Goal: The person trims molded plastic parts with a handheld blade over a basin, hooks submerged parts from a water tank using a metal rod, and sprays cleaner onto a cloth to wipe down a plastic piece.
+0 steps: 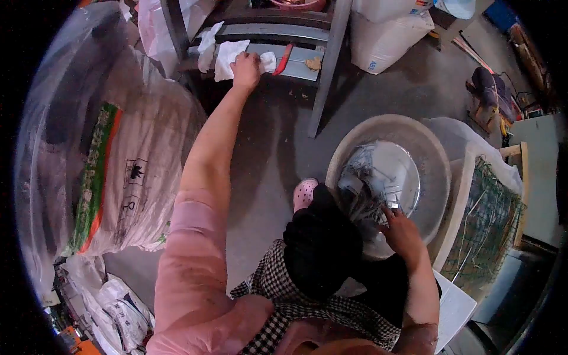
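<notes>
My left hand (pixel 246 70) reaches to a metal shelf, its fingers bent together on a crumpled white cloth or paper (pixel 229 58). Just right of it on the shelf lie a red-handled tool (pixel 284 58) and a small yellowish lump (pixel 313 63). My right hand (pixel 400 232) is over the near edge of a large round grey tub (pixel 438 171), fingers apart, beside a heap of thin, shiny grey pieces (pixel 362 183) inside it. Whether the fingertips touch the pieces is unclear.
Large woven sacks (pixel 142 171) fill the left side. A wooden frame with green netting (pixel 485 219) stands right of the tub. A white sack (pixel 384 41) is beyond it. My foot in a pink clog (pixel 305 194) is left of the tub.
</notes>
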`<state>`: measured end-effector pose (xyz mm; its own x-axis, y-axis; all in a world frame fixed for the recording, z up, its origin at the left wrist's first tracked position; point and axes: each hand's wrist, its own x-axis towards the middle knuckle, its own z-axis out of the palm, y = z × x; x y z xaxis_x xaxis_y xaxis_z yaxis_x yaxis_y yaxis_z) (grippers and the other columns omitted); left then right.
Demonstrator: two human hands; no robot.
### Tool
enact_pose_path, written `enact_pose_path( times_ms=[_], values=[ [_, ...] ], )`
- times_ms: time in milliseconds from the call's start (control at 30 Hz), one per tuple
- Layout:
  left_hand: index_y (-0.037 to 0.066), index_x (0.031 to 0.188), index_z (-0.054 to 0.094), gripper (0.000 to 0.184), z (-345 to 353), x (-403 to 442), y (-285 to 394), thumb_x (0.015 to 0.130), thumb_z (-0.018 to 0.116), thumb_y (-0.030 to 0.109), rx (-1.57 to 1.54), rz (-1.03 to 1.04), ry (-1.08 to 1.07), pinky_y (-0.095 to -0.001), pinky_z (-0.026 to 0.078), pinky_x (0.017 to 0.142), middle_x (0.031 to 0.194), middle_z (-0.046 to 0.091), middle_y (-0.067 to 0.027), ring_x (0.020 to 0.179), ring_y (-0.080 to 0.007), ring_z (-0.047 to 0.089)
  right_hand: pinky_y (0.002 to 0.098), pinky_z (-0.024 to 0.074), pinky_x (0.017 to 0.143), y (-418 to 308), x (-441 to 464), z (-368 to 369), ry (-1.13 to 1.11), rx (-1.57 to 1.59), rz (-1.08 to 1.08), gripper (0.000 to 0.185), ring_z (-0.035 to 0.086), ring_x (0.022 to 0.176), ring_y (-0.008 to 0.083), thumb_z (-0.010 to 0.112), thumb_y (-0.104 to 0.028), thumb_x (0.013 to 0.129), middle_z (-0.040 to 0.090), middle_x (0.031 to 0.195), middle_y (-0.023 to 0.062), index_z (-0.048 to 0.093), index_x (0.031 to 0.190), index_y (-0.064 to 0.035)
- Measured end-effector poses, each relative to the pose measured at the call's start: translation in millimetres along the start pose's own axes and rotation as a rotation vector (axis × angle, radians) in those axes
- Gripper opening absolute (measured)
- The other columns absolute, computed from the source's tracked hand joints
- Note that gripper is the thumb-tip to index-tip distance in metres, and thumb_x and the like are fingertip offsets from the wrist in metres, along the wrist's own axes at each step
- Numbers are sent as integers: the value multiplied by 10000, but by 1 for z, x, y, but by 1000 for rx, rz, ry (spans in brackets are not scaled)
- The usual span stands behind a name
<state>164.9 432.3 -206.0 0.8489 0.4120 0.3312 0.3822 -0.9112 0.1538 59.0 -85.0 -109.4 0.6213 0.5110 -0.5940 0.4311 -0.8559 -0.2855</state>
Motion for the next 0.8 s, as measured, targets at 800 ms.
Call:
enact_pose_path(
  times_ms=[800],
  values=[
    [-29, 1244, 343, 377, -280, -242, 239, 915, 388, 151, -2507, -309, -1005, -437, 334, 998, 1276, 413, -172, 1180, -294, 417, 340, 427, 848, -65, -102, -31, 163, 1771, -799, 356, 534, 967, 193, 523, -86, 802, 527, 1074, 93, 467, 1142, 4]
  ],
)
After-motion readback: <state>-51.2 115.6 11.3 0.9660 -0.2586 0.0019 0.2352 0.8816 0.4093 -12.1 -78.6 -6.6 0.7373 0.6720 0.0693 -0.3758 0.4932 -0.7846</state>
